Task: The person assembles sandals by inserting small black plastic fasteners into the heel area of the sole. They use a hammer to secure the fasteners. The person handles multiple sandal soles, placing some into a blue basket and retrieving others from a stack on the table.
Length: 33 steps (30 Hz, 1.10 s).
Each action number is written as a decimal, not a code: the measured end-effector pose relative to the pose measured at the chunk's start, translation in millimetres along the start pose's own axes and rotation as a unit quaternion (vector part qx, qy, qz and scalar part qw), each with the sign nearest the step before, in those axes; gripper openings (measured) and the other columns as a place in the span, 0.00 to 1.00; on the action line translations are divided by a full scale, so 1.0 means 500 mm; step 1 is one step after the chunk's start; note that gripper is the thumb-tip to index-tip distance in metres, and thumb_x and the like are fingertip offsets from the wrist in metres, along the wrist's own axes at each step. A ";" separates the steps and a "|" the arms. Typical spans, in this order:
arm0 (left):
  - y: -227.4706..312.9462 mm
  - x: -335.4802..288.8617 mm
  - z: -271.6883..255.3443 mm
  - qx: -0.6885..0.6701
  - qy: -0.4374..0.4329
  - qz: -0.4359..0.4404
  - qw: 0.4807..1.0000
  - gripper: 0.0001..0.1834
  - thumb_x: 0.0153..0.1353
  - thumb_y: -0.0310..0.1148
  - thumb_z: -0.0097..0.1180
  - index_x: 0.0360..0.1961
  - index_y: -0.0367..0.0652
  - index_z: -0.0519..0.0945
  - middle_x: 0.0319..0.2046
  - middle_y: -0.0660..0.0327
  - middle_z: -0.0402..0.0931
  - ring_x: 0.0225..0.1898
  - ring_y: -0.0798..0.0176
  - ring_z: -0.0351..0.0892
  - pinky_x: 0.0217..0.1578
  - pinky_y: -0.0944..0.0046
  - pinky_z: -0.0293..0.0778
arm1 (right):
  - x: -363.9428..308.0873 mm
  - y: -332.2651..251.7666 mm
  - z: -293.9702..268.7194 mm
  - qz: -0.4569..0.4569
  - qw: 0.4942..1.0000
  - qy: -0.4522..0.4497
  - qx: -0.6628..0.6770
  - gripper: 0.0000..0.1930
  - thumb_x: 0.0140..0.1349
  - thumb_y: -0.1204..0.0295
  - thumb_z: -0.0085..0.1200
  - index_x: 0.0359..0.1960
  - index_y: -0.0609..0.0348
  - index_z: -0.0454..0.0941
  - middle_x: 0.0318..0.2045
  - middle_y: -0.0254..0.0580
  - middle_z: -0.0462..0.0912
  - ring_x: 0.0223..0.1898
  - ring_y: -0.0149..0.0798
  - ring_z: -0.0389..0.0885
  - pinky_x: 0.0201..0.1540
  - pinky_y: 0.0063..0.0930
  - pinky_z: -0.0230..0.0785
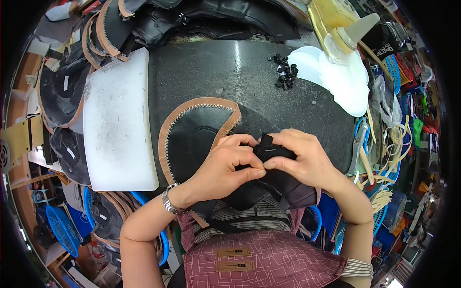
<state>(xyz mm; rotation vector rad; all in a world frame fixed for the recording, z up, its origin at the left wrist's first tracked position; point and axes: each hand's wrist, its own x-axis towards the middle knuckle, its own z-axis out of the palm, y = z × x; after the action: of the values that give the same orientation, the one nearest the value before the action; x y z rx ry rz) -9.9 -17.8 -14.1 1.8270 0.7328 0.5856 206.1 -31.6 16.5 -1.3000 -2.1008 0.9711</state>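
A black leather shoe upper [194, 137], edged with a tan strip and pale zigzag stitching, lies curved across the near side of the dark work surface and hangs toward my lap. My left hand [225, 168] is closed, its thumb and forefinger pinching the upper's black edge. Close beside it, my right hand [305, 156] grips a folded black part of the same piece between thumb and fingers. The thumbs nearly meet at the fold. A small jagged black end sticks up between the hands. Whether anything tiny sits under the fingertips is hidden.
A white cutting block [120, 120] stands at the left. Small black pieces [286, 72] lie in a heap at the back right, by a yellowish glue bottle [343, 43] and white sheets. More black uppers [216, 19] are piled behind. Blue baskets [62, 230] flank the work surface.
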 end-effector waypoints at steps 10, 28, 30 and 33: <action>0.020 0.014 -0.038 -0.205 0.033 -0.212 0.955 0.07 0.60 0.29 0.56 0.32 0.35 0.79 0.31 0.63 0.78 0.32 0.74 0.74 0.37 0.73 0.70 | -0.012 -0.019 -0.009 0.125 0.952 -0.190 0.204 0.12 0.52 0.66 0.61 0.28 0.65 0.79 0.21 0.42 0.79 0.23 0.32 0.77 0.28 0.26 0.67; 0.025 0.021 -0.032 -0.233 0.046 -0.237 0.942 0.06 0.60 0.30 0.57 0.32 0.37 0.78 0.28 0.70 0.75 0.31 0.79 0.69 0.35 0.77 0.67 | 0.002 -0.010 0.007 0.141 0.945 -0.209 0.207 0.13 0.52 0.64 0.61 0.29 0.65 0.79 0.20 0.43 0.78 0.21 0.30 0.74 0.27 0.27 0.65; 0.026 0.022 -0.032 -0.224 0.049 -0.242 0.943 0.06 0.60 0.30 0.57 0.32 0.37 0.78 0.28 0.70 0.75 0.31 0.79 0.70 0.35 0.77 0.67 | 0.003 -0.008 0.009 0.146 0.944 -0.208 0.210 0.13 0.52 0.65 0.61 0.29 0.64 0.80 0.20 0.42 0.78 0.21 0.30 0.74 0.27 0.27 0.66; 0.027 0.021 -0.028 -0.204 0.047 -0.230 0.950 0.06 0.59 0.29 0.58 0.32 0.37 0.78 0.28 0.70 0.75 0.31 0.79 0.70 0.34 0.77 0.67 | 0.001 -0.002 0.015 0.128 0.954 -0.182 0.201 0.13 0.52 0.65 0.61 0.29 0.64 0.80 0.20 0.42 0.78 0.21 0.30 0.74 0.28 0.27 0.66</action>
<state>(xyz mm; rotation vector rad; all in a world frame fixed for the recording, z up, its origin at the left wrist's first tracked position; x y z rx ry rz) -9.2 -5.1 3.9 1.2004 0.9842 0.4707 200.1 -33.7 12.8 -1.2676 -1.8606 1.7642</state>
